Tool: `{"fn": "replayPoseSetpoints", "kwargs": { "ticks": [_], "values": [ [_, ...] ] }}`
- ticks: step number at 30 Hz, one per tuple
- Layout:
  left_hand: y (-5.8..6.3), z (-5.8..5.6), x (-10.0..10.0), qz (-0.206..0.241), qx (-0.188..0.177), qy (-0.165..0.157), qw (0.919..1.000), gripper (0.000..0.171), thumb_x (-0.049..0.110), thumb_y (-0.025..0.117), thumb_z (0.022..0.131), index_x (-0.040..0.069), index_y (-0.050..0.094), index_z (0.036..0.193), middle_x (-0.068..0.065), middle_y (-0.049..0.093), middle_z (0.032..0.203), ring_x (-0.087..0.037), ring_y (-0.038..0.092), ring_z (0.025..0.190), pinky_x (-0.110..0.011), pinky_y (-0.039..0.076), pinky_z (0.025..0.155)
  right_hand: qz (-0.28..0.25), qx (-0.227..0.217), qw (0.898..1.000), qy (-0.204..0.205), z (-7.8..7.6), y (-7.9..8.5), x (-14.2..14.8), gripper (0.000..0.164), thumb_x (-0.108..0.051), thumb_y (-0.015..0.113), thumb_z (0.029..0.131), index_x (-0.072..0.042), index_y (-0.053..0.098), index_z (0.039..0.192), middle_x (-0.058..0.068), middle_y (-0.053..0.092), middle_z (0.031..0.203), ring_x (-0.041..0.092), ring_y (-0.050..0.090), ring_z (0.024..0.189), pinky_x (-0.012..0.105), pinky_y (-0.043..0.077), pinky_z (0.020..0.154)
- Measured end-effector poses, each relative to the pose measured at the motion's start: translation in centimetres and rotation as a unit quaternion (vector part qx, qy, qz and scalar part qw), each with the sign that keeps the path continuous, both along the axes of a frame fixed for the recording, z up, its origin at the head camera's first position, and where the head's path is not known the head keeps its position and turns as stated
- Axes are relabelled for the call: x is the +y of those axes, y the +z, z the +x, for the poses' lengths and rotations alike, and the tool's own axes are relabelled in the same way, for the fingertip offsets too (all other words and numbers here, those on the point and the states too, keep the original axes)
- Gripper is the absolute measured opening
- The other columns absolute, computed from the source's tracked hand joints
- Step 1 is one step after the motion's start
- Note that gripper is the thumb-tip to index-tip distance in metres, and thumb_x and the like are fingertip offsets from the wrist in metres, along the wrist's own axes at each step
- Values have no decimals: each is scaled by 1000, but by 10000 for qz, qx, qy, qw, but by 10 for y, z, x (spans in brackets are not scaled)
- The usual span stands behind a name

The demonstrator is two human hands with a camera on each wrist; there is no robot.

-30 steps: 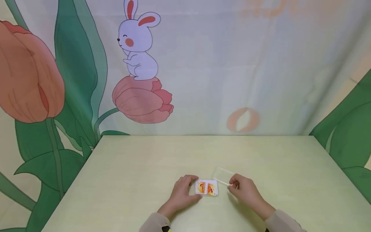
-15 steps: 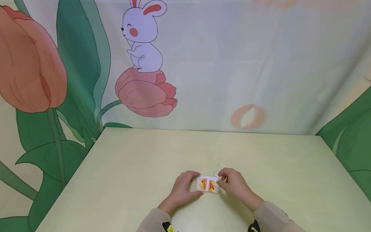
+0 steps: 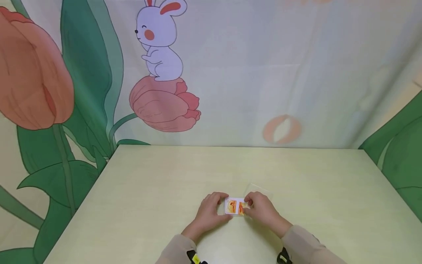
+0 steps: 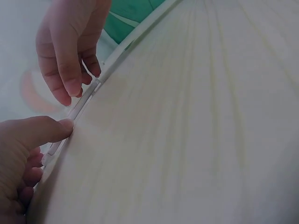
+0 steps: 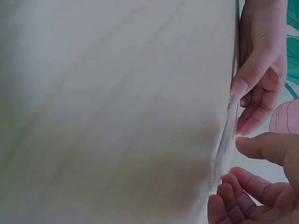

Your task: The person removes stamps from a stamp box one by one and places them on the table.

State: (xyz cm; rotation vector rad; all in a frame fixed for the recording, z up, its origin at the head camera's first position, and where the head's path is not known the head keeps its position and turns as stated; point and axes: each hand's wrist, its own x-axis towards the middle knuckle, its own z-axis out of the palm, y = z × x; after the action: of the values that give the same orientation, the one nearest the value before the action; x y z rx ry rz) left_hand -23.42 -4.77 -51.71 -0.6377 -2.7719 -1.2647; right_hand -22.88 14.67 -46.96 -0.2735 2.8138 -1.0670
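A small stack of cards [image 3: 232, 206] lies on the table in a low clear case, its white top card printed with two orange-yellow pictures. My left hand [image 3: 210, 211] grips the left end of the case between thumb and fingers. Over the right end of the stack is my right hand [image 3: 262, 211], its fingertips at the top card and covering part of the picture. In the right wrist view, the right thumb and fingers [image 5: 261, 191] are spread apart beside the case edge [image 5: 224, 144]. A clear plastic lid [image 3: 258, 189] lies just behind the right hand, partly hidden by it.
The pale table [image 3: 158, 176] extends around both hands to its far edge. Behind it hangs a curtain [image 3: 230, 73] printed with a rabbit and tulips. Dark bands show at both beige sleeves [image 3: 178, 249].
My right hand has let go of the clear lid, leaving it on the table, and has moved left onto the cards. The left hand keeps its grip on the case.
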Motion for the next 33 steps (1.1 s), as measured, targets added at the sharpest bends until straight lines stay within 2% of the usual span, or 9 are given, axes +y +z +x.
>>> {"fn": "replayPoseSetpoints", "kwargs": {
  "ticks": [5,11,18,21,25,33],
  "values": [
    [3,-4,0,75,-235,-40,9997,57,19,81,70,6,55,119,-1,54,94,-14,44,87,-30,35,78,106,33,9999,4,-2,-3,-1,20,3,73,72,4,63,89,6,51,76,16,44,70,27,39,63],
    [9,-6,3,328,-802,-63,9962,58,12,82,69,2,54,119,-6,55,98,-18,47,89,-28,38,77,100,-2,9999,0,-5,-6,0,21,1,74,73,3,62,89,6,51,77,16,44,70,27,39,63],
    [11,-9,2,816,-1407,-21,9867,57,3,81,69,0,54,118,-9,55,99,-18,49,87,-27,43,77,40,-135,9999,22,-6,-5,0,24,1,76,72,3,62,91,7,51,79,17,45,72,29,40,65],
    [11,-9,-1,1069,-1627,-8,9809,55,0,80,69,-1,54,118,-11,57,103,-20,52,92,-34,48,84,68,-227,9997,51,-6,-5,0,24,0,76,73,3,62,92,7,51,80,17,45,74,29,40,66],
    [11,-9,-3,1365,-1761,-136,9748,54,-5,77,71,-3,53,119,-15,58,110,-25,54,101,-42,47,93,49,-251,9997,32,-6,-3,1,24,1,76,73,2,62,92,7,51,80,17,45,74,29,40,66],
    [12,-10,-6,1451,-1852,-207,9717,55,-7,76,71,-4,51,120,-16,57,111,-25,54,102,-42,47,94,-6,-216,9998,40,-8,-6,1,24,1,77,72,3,62,91,6,50,77,16,44,71,27,39,64]
  ]
}}
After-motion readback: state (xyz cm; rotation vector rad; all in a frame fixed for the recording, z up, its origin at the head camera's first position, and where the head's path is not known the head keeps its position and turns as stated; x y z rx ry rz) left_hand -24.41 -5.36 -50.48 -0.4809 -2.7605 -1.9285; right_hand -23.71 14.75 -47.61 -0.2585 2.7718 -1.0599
